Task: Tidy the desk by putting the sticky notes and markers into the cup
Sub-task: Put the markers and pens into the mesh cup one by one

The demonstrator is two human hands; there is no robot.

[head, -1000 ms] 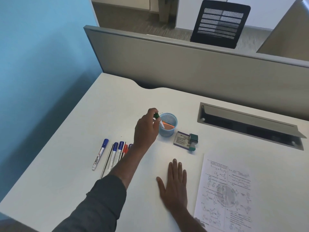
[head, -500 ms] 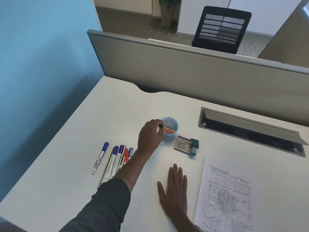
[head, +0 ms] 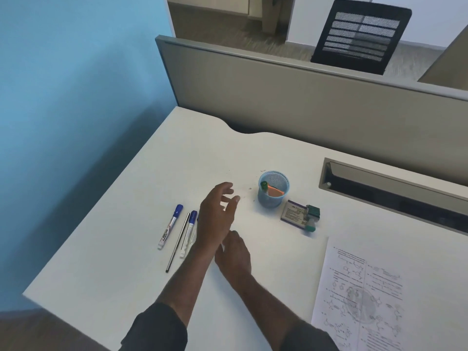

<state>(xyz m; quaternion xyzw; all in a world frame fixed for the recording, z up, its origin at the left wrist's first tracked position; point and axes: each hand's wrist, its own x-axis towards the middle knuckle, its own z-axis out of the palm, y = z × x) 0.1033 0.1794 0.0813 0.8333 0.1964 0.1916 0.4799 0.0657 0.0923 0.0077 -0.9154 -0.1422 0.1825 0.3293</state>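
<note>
A blue mesh cup [head: 273, 196] stands mid-desk with a green-capped marker [head: 264, 186] and orange sticky notes [head: 275, 192] inside. My left hand [head: 217, 219] hovers open to the cup's left, fingers spread, holding nothing. It covers part of a row of markers: a blue-capped marker [head: 170, 226] at the left, a thin black pen [head: 178, 241], and a second blue-capped marker [head: 189, 231]. Any other markers in the row are hidden under the hand. My right hand [head: 234, 254] rests on the desk just behind the left wrist, empty.
A purple card with a green stamp-like block [head: 300, 214] lies right of the cup. A printed sheet [head: 359, 295] sits at the front right. A cable tray slot [head: 390, 183] runs along the back right. A grey partition [head: 304, 97] walls the desk's far edge.
My left hand let go of the green-capped marker into the cup and drew back left over the marker row. My right hand shifted left, partly under the left arm.
</note>
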